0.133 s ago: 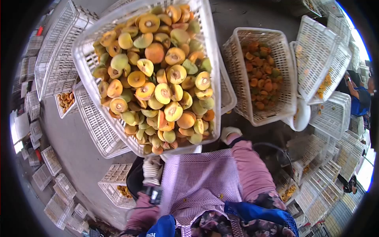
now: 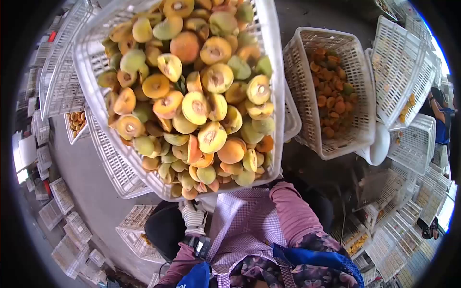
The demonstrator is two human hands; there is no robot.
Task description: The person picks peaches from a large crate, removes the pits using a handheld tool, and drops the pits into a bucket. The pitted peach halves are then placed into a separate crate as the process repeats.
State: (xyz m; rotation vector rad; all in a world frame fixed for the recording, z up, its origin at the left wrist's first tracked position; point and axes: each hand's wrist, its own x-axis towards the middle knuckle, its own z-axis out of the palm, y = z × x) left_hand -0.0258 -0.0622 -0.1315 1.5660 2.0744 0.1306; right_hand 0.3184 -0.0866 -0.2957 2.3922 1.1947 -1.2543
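White plastic crate [image 2: 279, 105] heaped with fruit halves [image 2: 196, 108] lies just beyond the apron [image 2: 250, 216]. Left of the apron, I see the gloved left hand [image 2: 193, 218]; I cannot tell its grip, nor the hidden right hand's. I'd keep the crate level against spills.

Fruit-processing workshop: white plastic crates [image 2: 394, 72] everywhere, halved fruit [image 2: 196, 108] in bulk, grey floor [image 2: 79, 170].

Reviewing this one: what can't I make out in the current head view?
Head view:
- Right hand: hidden at the large crate; only the right sleeve shows.
- Left hand: fingertips hidden by the crate's near rim.
- Crate's far end: cut off by the top edge.
- Lower fruit: covered by the top fruit.
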